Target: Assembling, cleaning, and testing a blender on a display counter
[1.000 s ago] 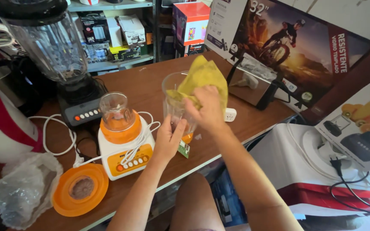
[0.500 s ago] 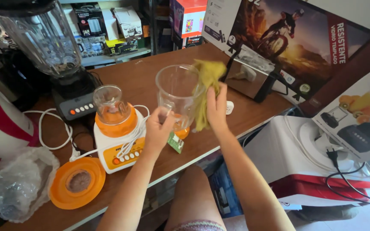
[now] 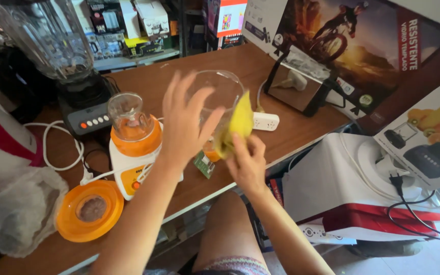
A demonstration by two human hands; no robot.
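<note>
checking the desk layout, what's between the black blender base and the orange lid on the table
In the head view, the small orange and white blender stands between the black blender base and the orange lid, with white cord looping beside it.

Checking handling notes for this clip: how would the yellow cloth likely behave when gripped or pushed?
The yellow cloth looks floppy: it bunches and folds in the right hand against the clear jar that the left hand steadies. Probably light, since fingertips alone hold it. Pushed, it would likely crumple rather than slide.
</note>
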